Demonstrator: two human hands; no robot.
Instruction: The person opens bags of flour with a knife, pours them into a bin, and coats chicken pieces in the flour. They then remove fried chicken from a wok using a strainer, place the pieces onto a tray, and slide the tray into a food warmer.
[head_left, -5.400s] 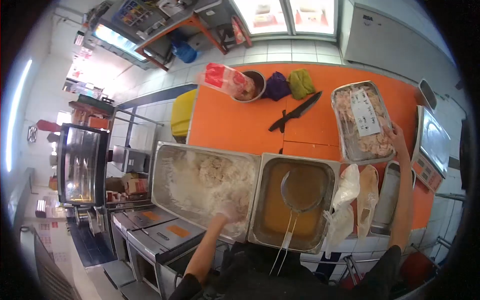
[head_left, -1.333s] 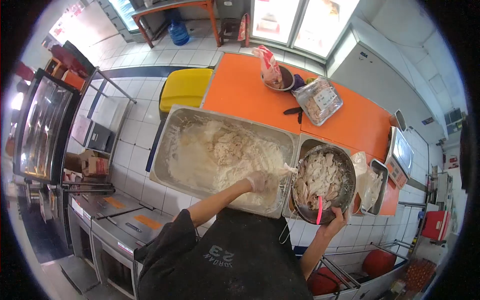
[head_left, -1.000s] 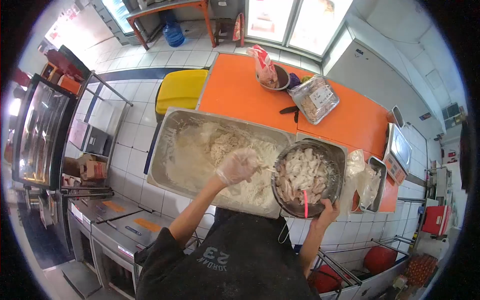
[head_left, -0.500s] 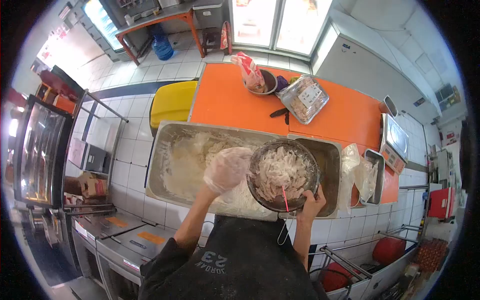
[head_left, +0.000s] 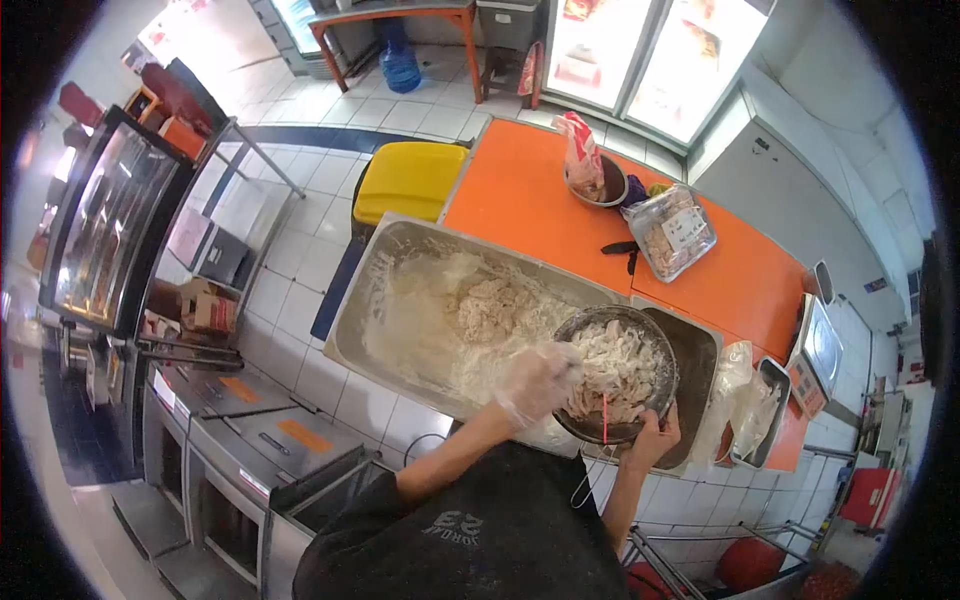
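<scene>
A dark round bowl (head_left: pixel 666 392) of pale, flour-coated strips (head_left: pixel 618 362) is tilted over the right part of a floured metal tray (head_left: pixel 352 318). My bare right hand (head_left: pixel 655 438) grips its lower right rim. A clear plastic glove covers my left hand (head_left: pixel 540 382), which is at the bowl's left edge, its fingertips near the strips; blur hides how the fingers are bent and whether they hold anything. A red-handled tool (head_left: pixel 605 418) leans in the bowl. In the tray lies a clump of coated pieces (head_left: pixel 492 308).
The orange table (head_left: pixel 530 190) bears a small bowl (head_left: pixel 611 188) with a bag, a wrapped meat pack (head_left: pixel 672 236) and a black knife (head_left: pixel 620 248). To the right are plastic bags (head_left: pixel 728 385), a small metal tray (head_left: pixel 768 425) and a scale (head_left: pixel 815 360). A yellow bin (head_left: pixel 410 180) stands behind.
The camera view has turned, shifting the scene. My left hand has moved lower against the bowl's left side, uncovering the clump in the tray. My right hand still holds the bowl.
</scene>
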